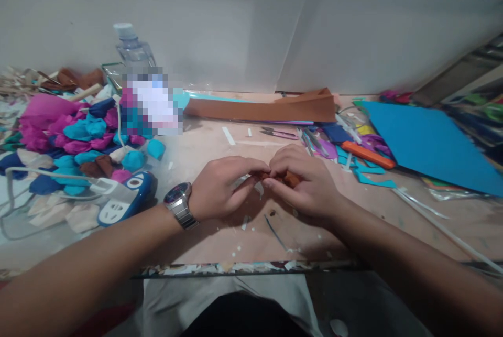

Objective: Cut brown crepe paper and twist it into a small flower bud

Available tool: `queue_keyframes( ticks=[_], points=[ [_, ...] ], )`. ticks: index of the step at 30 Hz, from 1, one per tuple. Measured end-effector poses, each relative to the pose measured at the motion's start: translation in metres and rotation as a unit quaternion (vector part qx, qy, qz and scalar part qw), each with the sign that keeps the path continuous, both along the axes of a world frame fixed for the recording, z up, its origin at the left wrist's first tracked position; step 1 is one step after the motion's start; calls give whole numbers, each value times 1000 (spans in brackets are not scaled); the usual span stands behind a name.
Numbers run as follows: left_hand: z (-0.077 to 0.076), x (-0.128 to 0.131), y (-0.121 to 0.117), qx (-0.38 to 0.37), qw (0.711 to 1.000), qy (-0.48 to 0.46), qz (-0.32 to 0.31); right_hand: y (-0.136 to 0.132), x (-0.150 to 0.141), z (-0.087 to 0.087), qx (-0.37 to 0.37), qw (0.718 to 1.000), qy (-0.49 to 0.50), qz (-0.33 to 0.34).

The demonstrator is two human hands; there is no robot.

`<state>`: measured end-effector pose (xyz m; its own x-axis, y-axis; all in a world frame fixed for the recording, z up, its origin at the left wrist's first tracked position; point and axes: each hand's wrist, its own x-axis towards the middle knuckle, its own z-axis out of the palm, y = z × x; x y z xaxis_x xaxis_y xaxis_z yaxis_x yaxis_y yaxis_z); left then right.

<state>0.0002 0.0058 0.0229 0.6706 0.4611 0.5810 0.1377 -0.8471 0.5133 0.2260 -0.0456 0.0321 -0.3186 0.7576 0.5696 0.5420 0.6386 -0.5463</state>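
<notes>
Both hands meet over the middle of the wooden table. A small piece of brown paper or cloth lies between them, mostly hidden by the fingers. My right hand curls around it, thumb and fingers closed. With thumb and index finger, my left hand pinches the piece's left end; a wristwatch is on that wrist. Beyond the hands, small pink-handled thread snips lie on the table, near long folded brown sheets.
Left, a heap of pink, blue and brown bundles surrounds a blue-and-white power strip with its cable. A plastic bottle stands behind. Right are an orange utility knife, colored scraps and a large blue sheet. A white wall closes the back.
</notes>
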Motion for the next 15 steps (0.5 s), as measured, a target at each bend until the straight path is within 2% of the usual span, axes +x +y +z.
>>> queue_keyframes(
  ticks=[6,15],
  points=[
    [4,0,-3,-47,999,-3,-24,1,1,-1,-2,1000,4,1],
    [7,1,-4,-85,996,-5,-29,2,2,-5,-3,1000,10,13]
  ],
)
